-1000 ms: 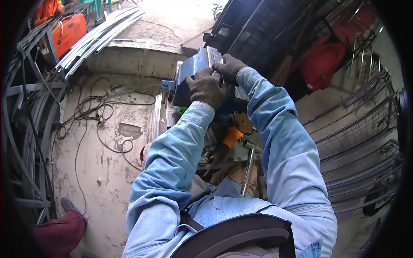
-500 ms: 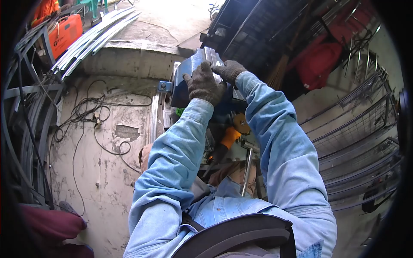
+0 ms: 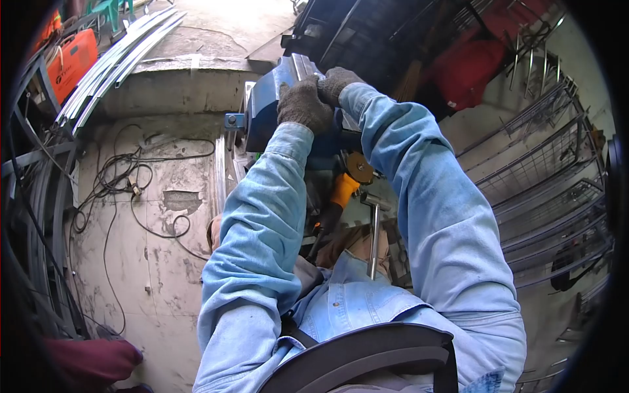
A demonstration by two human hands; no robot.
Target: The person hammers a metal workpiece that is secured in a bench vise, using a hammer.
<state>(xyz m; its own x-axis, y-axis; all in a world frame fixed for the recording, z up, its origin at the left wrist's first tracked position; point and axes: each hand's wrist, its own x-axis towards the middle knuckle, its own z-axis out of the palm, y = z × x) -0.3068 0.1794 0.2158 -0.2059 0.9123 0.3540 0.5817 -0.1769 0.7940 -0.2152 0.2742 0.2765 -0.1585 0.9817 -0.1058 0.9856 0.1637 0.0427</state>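
Both hands wear dark knit gloves and meet at the top of a blue bench vise [image 3: 263, 98] with bright metal along its jaws. My left hand [image 3: 304, 106] is closed, fingers curled, over the vise's near side. Just to its right, my right hand [image 3: 339, 85] is closed too, its fingers bent down by the jaws. Whatever lies in the fingers is hidden by the gloves. Below the vise lies an angle grinder [image 3: 343, 190] with an orange body and a round disc [image 3: 359, 168]. Beside it is a metal T-shaped bar [image 3: 375, 226].
A black cable [image 3: 124, 171] lies coiled on the floor at left. Long metal tubes [image 3: 124, 56] and an orange case [image 3: 72, 64] are at the upper left. Dark metal racks [image 3: 544, 177] stand at right, below a red cloth [image 3: 466, 72]. Maroon fabric [image 3: 95, 360] shows at lower left.
My left hand's thumb, apart from the hand before, is now folded in, and its fingers have curled. My right hand's fingers have bent in closer. The whole view has shifted slightly.
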